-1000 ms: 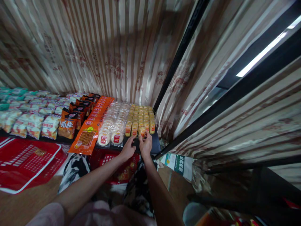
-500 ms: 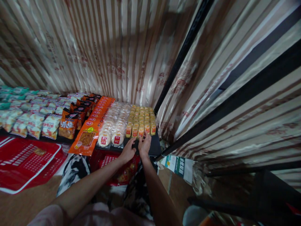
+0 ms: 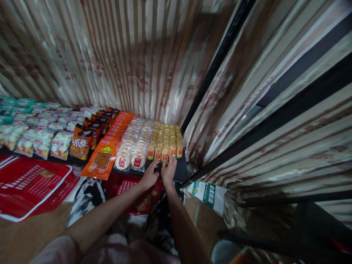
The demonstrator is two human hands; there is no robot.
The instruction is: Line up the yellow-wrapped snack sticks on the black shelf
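Rows of small yellow wrapped snacks (image 3: 165, 136) with orange and red labels stand at the right end of the black shelf (image 3: 180, 169). My left hand (image 3: 150, 176) is at their front edge, thumb apart from the fingers and fingertips against or close to the front row. Beside it my right hand (image 3: 168, 171) has its fingers stretched up to the front packs, seemingly touching them. Neither hand visibly holds a pack. Left of the yellow packs lie clear-wrapped round white crackers (image 3: 138, 160) in two rows, then overlapping orange flat snack bags (image 3: 102, 163).
Further left stand orange-black bags (image 3: 80, 142), white bags (image 3: 60, 144) and green ones (image 3: 20, 105). Red baskets (image 3: 33, 187) sit below the shelf. A striped curtain (image 3: 123, 55) hangs behind, with a black post (image 3: 209, 80) at the right. A printed plastic bag (image 3: 210, 196) lies on the floor.
The view has shifted very slightly. My hands stay at the front of the yellow packs, almost unmoved, and the rows look the same.
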